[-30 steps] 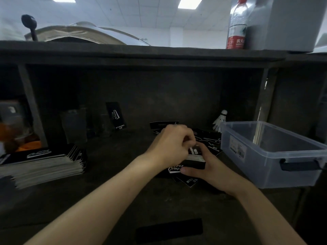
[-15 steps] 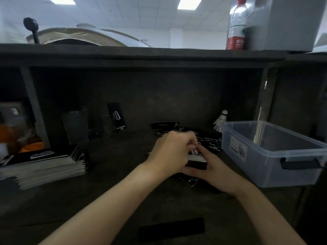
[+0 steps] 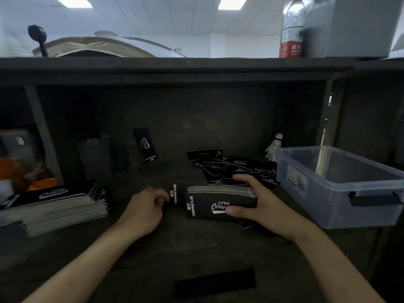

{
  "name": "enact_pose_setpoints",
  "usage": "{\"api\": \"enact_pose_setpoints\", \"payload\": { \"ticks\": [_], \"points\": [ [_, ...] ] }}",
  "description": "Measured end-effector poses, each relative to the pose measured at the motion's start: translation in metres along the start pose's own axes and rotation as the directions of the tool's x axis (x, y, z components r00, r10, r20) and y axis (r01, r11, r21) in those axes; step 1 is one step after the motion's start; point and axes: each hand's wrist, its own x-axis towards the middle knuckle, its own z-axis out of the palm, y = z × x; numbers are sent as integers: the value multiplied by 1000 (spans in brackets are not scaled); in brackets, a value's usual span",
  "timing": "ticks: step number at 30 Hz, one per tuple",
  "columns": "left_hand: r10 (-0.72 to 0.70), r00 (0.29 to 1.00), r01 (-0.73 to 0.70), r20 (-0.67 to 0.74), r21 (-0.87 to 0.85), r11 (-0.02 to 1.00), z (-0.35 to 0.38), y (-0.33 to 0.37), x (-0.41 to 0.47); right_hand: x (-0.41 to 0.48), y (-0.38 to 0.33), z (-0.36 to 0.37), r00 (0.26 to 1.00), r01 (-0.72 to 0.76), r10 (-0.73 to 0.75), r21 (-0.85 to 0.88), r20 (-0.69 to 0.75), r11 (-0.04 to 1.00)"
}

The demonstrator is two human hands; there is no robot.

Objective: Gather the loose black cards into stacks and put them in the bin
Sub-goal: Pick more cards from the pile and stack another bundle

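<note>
My right hand grips a stack of black cards with white "Camping Club" lettering, thumb on the top card and fingers over the far edge. My left hand sits just left of the stack, fingers curled on the end of a single black card that sticks out from the stack's left side. Several loose black cards lie scattered behind the stack. The clear plastic bin with a dark handle stands to the right and looks empty.
A tall pile of black cards lies at the left. One card leans upright against the back wall beside clear cups. A shuttlecock stands behind the bin. A flat black strip lies near the front edge. A bottle stands on the shelf top.
My left hand has moved off the top of the stack to its left end, uncovering the top card. The right hand keeps its hold on the stack.
</note>
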Motion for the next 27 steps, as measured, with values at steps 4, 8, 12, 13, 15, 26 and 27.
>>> {"api": "enact_pose_setpoints", "payload": {
  "ticks": [4,8,12,13,15,26,27],
  "points": [
    [-42,999,38,3,-481,876,5,25,2,0,0,0,1000,6,-6,-25,10,1000],
    [-10,1000,2,-17,-446,895,36,51,-13,-1,0,1,999,-3,4,-29,39,1000],
    [46,992,-83,-118,-331,940,23,52,-6,-2,-1,2,999,5,-5,-4,39,1000],
    [164,961,-213,-223,-216,953,19,57,-4,-1,-2,2,999,8,-8,-1,44,1000],
    [440,864,-464,-245,-48,884,16,78,-1,-2,-2,3,999,0,0,9,46,1000],
    [532,836,-529,136,-58,846,18,136,20,-5,-6,3,999,49,-49,-13,21,999],
    [518,855,-514,20,-91,853,14,133,19,-5,-6,3,999,47,-46,-13,23,999]
  ]
}}
